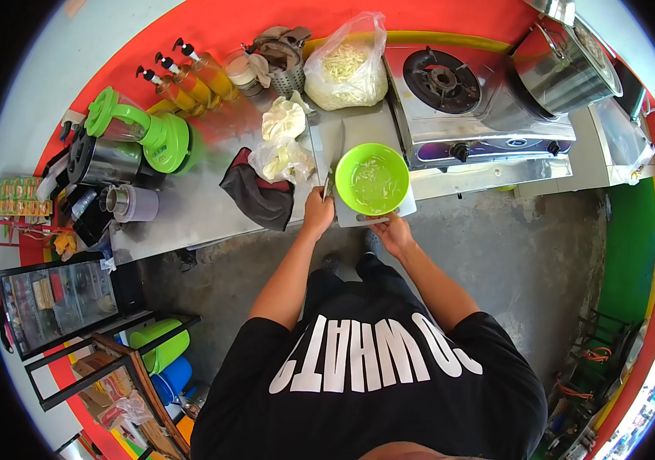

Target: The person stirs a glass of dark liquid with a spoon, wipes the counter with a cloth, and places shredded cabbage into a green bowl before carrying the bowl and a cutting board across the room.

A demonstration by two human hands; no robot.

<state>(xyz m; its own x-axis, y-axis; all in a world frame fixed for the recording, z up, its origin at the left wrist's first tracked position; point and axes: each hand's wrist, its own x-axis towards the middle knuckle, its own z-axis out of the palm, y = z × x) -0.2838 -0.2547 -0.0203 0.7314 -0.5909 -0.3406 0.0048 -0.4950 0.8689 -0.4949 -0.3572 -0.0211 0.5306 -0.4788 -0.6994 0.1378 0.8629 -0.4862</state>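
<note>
A bright green bowl (pixel 372 179) with some whitish residue inside sits on a pale board or tray (pixel 409 205) at the counter's front edge. My left hand (pixel 317 211) is closed at the left side of the board, around what looks like a thin metal utensil handle (pixel 328 184). At the front edge, under the bowl's rim, my right hand (pixel 394 234) grips the board, its fingertips partly hidden. Behind the bowl stands a clear plastic bag (pixel 345 77) of pale shredded food. Left of the board lie a knotted plastic bag (pixel 281 159) and a dark cloth (pixel 258 192).
A two-burner gas stove (pixel 488 142) is at the right, with a large steel pot (pixel 561 73) on it. Pump bottles (pixel 205 77), a green blender (pixel 162 142) and steel cups (pixel 132 203) stand on the left. A glass case (pixel 59 299) is at far left.
</note>
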